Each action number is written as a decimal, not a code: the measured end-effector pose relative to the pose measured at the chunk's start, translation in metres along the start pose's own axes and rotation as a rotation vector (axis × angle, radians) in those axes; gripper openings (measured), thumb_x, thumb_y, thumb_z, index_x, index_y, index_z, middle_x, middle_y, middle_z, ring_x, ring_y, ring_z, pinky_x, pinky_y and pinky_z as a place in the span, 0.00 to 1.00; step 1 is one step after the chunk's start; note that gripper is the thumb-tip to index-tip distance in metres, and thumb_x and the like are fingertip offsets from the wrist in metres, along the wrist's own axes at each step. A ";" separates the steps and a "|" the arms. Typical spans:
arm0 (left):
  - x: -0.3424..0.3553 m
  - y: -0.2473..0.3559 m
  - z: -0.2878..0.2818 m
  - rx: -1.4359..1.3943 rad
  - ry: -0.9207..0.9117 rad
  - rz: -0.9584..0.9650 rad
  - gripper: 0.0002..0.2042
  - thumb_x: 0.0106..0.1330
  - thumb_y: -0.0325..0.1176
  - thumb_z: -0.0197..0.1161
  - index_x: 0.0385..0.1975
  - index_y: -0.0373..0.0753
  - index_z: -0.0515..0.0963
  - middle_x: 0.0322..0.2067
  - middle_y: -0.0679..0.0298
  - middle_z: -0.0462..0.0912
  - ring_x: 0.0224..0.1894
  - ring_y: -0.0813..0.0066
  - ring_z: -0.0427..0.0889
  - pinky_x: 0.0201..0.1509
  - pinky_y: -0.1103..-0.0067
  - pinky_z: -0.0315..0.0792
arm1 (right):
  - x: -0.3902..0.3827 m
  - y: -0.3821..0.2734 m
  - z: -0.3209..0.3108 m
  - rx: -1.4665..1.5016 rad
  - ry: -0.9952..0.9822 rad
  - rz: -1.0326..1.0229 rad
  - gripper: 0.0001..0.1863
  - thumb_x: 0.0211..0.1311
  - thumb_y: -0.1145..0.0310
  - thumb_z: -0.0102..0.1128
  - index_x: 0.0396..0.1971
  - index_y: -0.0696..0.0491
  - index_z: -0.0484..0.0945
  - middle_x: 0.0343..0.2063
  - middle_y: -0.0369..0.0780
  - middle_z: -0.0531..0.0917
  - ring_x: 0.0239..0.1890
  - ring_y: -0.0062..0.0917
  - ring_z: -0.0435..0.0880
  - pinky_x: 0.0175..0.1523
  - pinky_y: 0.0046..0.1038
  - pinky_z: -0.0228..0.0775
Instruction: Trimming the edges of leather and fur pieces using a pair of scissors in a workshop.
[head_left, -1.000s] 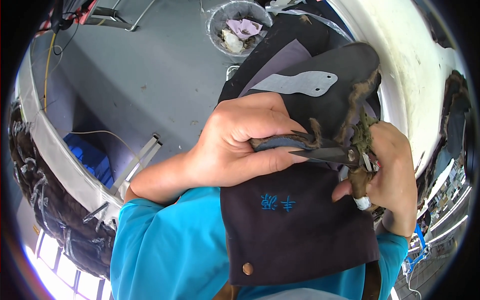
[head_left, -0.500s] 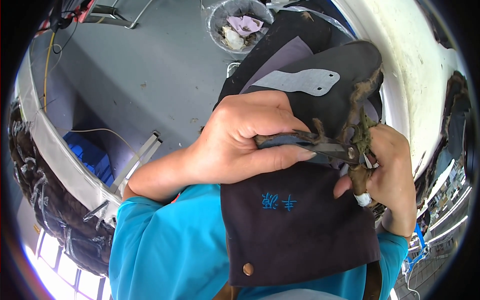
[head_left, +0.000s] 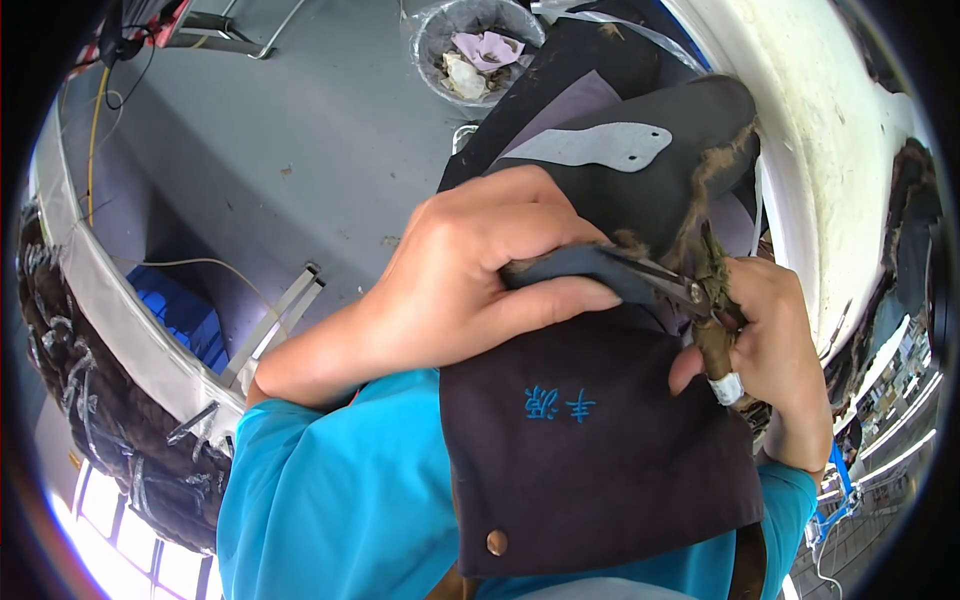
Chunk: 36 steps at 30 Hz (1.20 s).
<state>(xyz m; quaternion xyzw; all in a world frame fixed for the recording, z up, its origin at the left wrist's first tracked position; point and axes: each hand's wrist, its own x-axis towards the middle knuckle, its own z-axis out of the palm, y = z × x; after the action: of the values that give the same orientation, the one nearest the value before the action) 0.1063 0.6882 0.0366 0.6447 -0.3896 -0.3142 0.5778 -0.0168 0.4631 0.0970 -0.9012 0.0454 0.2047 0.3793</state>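
My left hand [head_left: 455, 260] pinches a curved dark grey-blue edge [head_left: 572, 270] with brown fur on it, thumb along the underside. My right hand [head_left: 765, 335] is wrapped round dark scissors [head_left: 693, 292]; their handles have brown and white wrappings and fuzzy green material. The blades lie at the pinched edge, their tips partly hidden. Just above, a dark grey piece [head_left: 655, 210] with a fur-lined edge carries a light grey pattern piece [head_left: 590, 145] with two small holes. Beneath my hands hangs a dark apron flap [head_left: 600, 470].
A lined bucket [head_left: 430, 75] holding scraps stands at the top. A white curved surface [head_left: 820, 150] borders the right. At the left are a pale rail [head_left: 160, 330], dark fur material [head_left: 110, 430], blue crates [head_left: 180, 310], a metal frame [head_left: 280, 325] and cables on the grey floor.
The scissor blades have narrowed and angled up toward the fur edge. My left hand and the pinched edge have shifted slightly upward, and my right hand slightly left.
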 end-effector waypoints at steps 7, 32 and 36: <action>-0.007 -0.001 0.005 0.168 0.130 0.096 0.14 0.57 0.31 0.63 0.40 0.31 0.75 0.34 0.58 0.80 0.35 0.63 0.78 0.44 0.76 0.68 | 0.007 -0.008 -0.005 0.082 -0.045 0.151 0.21 0.26 0.75 0.71 0.30 0.57 0.77 0.17 0.45 0.74 0.20 0.39 0.75 0.26 0.30 0.65; 0.037 0.008 -0.010 -0.378 -0.134 -0.029 0.10 0.46 0.26 0.72 0.26 0.31 0.78 0.21 0.64 0.78 0.23 0.82 0.74 0.25 0.84 0.63 | -0.001 -0.007 0.007 0.138 0.092 -0.004 0.19 0.30 0.75 0.70 0.29 0.56 0.76 0.18 0.42 0.74 0.21 0.36 0.72 0.27 0.30 0.63; 0.040 0.009 -0.016 -0.363 -0.228 -0.078 0.09 0.47 0.26 0.71 0.25 0.31 0.78 0.20 0.65 0.78 0.24 0.82 0.75 0.27 0.85 0.65 | -0.001 -0.007 0.007 0.167 0.038 0.059 0.16 0.31 0.78 0.66 0.28 0.56 0.76 0.17 0.42 0.74 0.20 0.36 0.72 0.25 0.30 0.62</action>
<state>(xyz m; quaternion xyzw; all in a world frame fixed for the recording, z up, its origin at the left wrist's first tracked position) 0.1384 0.6609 0.0497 0.5047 -0.3643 -0.4724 0.6240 -0.0188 0.4723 0.0979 -0.8684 0.0959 0.1940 0.4461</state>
